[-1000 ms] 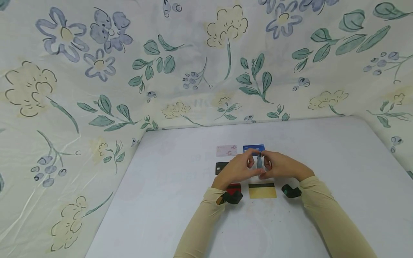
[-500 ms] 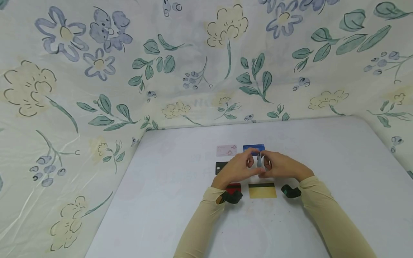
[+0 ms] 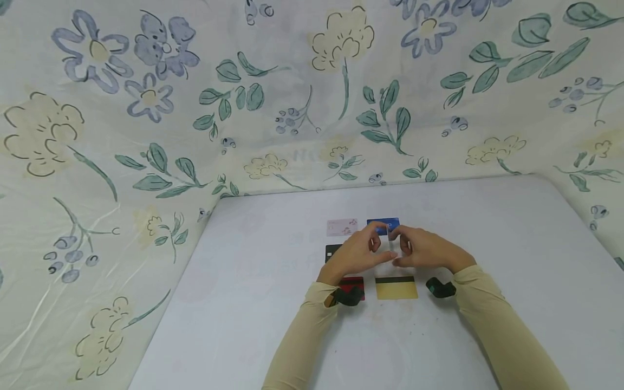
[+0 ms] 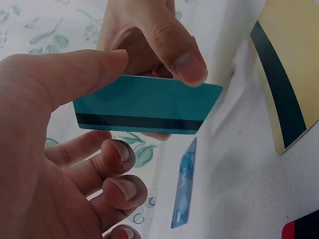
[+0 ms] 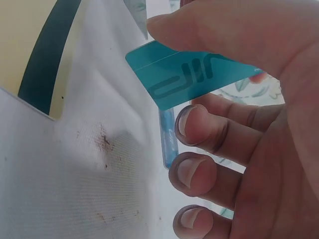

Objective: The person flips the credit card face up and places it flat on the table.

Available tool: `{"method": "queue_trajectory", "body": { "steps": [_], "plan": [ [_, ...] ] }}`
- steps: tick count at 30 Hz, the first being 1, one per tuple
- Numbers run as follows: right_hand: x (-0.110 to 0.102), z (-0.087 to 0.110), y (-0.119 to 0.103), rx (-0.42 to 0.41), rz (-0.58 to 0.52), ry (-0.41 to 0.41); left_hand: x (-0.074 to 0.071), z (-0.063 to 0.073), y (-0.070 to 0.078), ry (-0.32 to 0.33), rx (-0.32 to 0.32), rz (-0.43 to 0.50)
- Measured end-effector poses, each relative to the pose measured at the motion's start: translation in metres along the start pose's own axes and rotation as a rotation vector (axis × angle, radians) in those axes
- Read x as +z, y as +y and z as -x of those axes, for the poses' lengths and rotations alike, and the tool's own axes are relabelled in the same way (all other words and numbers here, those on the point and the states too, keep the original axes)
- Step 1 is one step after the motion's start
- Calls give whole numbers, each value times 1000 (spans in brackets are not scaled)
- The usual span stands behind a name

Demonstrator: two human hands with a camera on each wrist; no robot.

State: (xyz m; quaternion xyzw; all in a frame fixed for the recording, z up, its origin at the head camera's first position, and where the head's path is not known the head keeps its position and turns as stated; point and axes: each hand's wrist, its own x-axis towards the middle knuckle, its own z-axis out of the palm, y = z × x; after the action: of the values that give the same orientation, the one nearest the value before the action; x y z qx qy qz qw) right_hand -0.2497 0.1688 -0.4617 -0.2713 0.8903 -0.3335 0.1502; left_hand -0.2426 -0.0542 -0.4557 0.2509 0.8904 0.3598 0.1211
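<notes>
A teal card (image 4: 139,104) with a dark magnetic stripe is held up between the two hands, almost edge-on in the head view. My left hand (image 3: 358,251) pinches it, the thumb at its edge in the left wrist view and the other fingers loosely bent. On the opposite side, my right hand (image 3: 429,249) also pinches the card, its thumb lapping over the edge. Large dark lettering shows on the card's other face in the right wrist view. Below the hands lies a gold card (image 3: 396,290) with a dark stripe; behind them is a blue card (image 3: 390,221), partly covered.
A pale pink card (image 3: 342,227) lies at the back left of the white table (image 3: 244,303). Nearer the left arm are a black card (image 3: 331,252) and a red card (image 3: 358,281), both partly hidden. Flowered cloth (image 3: 292,108) hangs behind the table.
My left hand has shifted slightly left and the teal card has moved left with it. It looks thinner in the head view. The right hand stays nearly in place, its fingers a little more spread.
</notes>
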Motion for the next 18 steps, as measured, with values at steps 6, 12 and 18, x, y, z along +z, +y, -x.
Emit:
{"method": "queue_trajectory", "body": {
  "steps": [6, 12, 18],
  "plan": [
    [-2, 1, 3, 15, 22, 4, -2, 0, 0, 10, -3, -5],
    [-3, 1, 3, 29, 19, 1, -4, 2, 0, 14, -17, 2],
    [-4, 2, 1, 36, 13, 4, -6, 3, 0, 12, -33, 0]
  ]
}}
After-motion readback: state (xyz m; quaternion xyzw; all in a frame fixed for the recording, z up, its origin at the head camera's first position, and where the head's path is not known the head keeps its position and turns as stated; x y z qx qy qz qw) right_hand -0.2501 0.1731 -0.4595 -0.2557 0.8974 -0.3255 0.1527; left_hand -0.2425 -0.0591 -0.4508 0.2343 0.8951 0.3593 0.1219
